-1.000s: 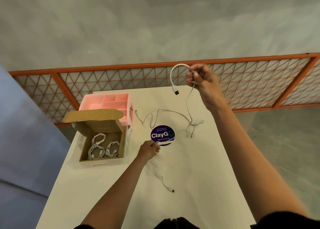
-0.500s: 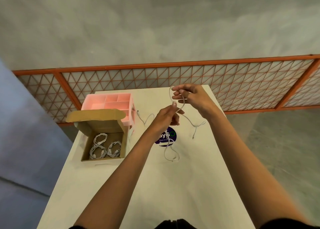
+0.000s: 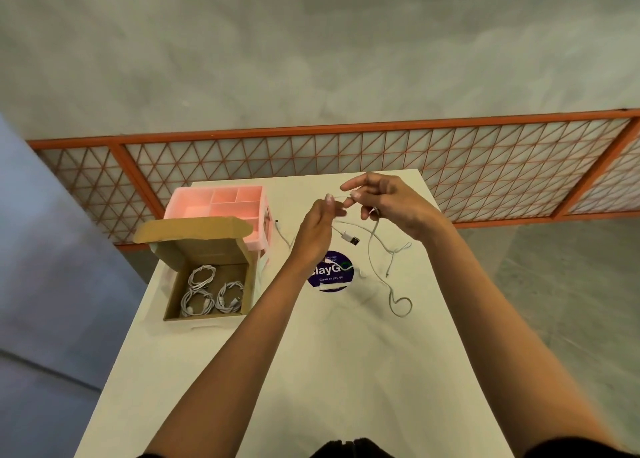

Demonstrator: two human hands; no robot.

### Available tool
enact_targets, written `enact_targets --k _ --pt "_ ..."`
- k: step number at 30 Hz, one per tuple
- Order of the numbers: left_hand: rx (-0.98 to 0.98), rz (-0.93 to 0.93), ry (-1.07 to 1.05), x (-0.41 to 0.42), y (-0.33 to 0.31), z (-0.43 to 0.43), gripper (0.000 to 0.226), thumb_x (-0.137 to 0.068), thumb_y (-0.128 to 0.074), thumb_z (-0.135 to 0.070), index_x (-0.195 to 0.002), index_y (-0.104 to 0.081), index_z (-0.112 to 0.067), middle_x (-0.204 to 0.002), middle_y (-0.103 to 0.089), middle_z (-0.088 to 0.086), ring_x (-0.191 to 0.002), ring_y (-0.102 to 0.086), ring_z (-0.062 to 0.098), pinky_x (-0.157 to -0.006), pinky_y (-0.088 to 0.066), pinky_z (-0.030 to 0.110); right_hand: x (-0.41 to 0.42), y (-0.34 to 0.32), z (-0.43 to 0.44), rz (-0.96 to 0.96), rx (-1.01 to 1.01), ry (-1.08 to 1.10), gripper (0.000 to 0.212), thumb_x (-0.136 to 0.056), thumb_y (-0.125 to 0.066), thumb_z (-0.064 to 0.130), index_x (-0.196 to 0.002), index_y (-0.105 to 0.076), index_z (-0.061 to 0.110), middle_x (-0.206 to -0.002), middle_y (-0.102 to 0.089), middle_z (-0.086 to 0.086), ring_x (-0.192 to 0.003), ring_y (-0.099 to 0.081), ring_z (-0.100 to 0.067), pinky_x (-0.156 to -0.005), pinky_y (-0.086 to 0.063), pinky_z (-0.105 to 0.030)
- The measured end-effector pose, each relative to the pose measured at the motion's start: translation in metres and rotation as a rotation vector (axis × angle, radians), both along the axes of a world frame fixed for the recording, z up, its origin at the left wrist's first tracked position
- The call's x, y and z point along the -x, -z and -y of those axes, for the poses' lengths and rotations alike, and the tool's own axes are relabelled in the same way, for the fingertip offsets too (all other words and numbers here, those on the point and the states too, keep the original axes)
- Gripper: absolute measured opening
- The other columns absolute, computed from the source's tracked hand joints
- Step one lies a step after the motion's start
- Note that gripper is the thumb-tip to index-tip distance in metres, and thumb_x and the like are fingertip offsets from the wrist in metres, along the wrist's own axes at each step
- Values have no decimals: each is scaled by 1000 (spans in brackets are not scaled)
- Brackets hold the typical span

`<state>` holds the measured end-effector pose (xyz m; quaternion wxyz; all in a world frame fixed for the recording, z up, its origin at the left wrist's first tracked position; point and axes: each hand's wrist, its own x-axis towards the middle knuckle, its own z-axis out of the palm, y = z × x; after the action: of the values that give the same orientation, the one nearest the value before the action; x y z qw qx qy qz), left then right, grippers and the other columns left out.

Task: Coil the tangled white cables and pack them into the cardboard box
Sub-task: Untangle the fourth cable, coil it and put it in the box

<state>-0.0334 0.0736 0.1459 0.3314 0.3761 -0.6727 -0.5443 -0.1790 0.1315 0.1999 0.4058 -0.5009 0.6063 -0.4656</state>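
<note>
Three coiled cables (image 3: 210, 291): lying inside the cardboard box (image 3: 207, 317), all white, side by side on its floor.
Cardboard box: open, flap raised at the far side; sits on the counter (image 3: 311, 371) near its left edge.
Pink organiser (image 3: 221, 208): just behind the box, touching its flap; compartments face up.
Left hand (image 3: 317, 229): raised above the counter, fingertips pinched closed on the white cable (image 3: 372, 246).
Right hand (image 3: 391, 204): raised just beside the left; index finger stretched out, lower fingers curled around the same cable.
White cable: short run bridges the two hands; a USB plug (image 3: 351, 239) hangs free just below them. From the right hand the cord drops to the counter and ends in a loose curl (image 3: 400, 305) right of centre.
Second cable (image 3: 394, 251): slack on the counter beyond the hanging cord, small knot-like tangle visible; its far end reaches toward the organiser.
Round sticker (image 3: 332, 277): dark blue, on the counter, partly hidden by the left wrist.
Orange lattice rail (image 3: 450, 166): behind the counter's far edge.
</note>
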Motion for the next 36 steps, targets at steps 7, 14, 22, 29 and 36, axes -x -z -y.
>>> enact_targets --k 7,14,22,29,36 --pt "-427 -388 61 -5 -10 4 35 -103 -37 -31 -74 -47 -15 -46 -28 -12 -40 -22 3 -43 -20 17 -4 24 2 -14 12 105 20 -95 -56 24 -101 -66 7 -68 -54 2 -59 -44 -9 -58 -40 -19" --pt "-520 -513 163 -13 -13 6 35 -102 -35 -31 -110 -60 -7 -43 -17 -9 -36 -13 6 -37 -10 16 -16 53 -2 -2 -145 13 29 -104 -33 24 -98 -58 10 -67 -39 2 -54 -37 -10 -50 -37 -20" --pt "-535 -560 152 -21 -8 14 40 -102 -36 -29 -134 -49 -9 -44 -22 -7 -34 -24 5 -38 -22 14 -29 54 -9 -354 -435 -226 30 -103 -29 16 -98 -57 7 -64 -44 0 -48 -38 -11 -45 -31 -19" --pt "-566 -663 129 -30 8 14 34 -102 -36 -24 -126 -52 -5 -116 -68 7 -109 -65 18 -86 -55 30 -39 27 -13 -450 -495 -416 37 -103 -36 27 -104 -67 7 -56 -44 -1 -40 -45 -10 -54 -43 -21" --pt "-344 -289 151 -34 21 15 32 -102 -36 -25 -115 -62 -13 -115 -69 6 -111 -63 21 -97 -45 41 -45 -4 -13 -574 -399 -414 39 -100 -43 35 -83 -71 13 -54 -44 3 -45 -45 -10 -57 -42 -20"
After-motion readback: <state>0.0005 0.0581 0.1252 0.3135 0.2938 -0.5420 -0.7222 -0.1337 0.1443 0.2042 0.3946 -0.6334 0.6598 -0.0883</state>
